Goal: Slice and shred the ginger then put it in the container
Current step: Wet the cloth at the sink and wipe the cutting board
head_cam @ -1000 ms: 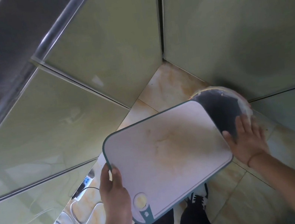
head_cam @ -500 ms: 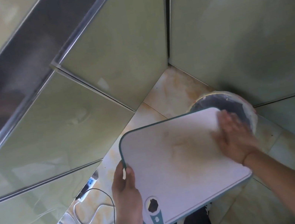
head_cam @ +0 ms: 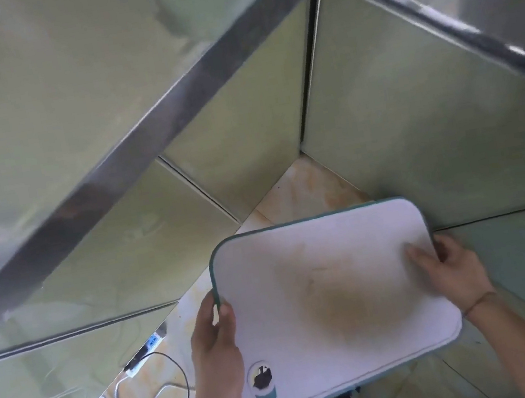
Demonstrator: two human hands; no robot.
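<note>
A white cutting board (head_cam: 323, 300) with a teal rim and a hanging hole is held in the air above the floor. Its surface carries a yellowish stain and no ginger pieces that I can see. My left hand (head_cam: 215, 349) grips the board's left edge, thumb on top. My right hand (head_cam: 447, 272) holds the board's right edge, thumb on the top face and fingers curled round the rim. No ginger, knife or container shows in this view.
Pale green cabinet doors (head_cam: 246, 153) meet in a corner under a steel counter edge (head_cam: 145, 131). The marbled floor tiles (head_cam: 308, 187) lie below. White and black cables (head_cam: 140, 389) and a power strip (head_cam: 154, 338) lie on the floor at lower left.
The round dark bin at the cabinet corner has dropped out of view behind the board. My right hand moved from wiping the board's face to gripping its right edge. The view tilted upward.
</note>
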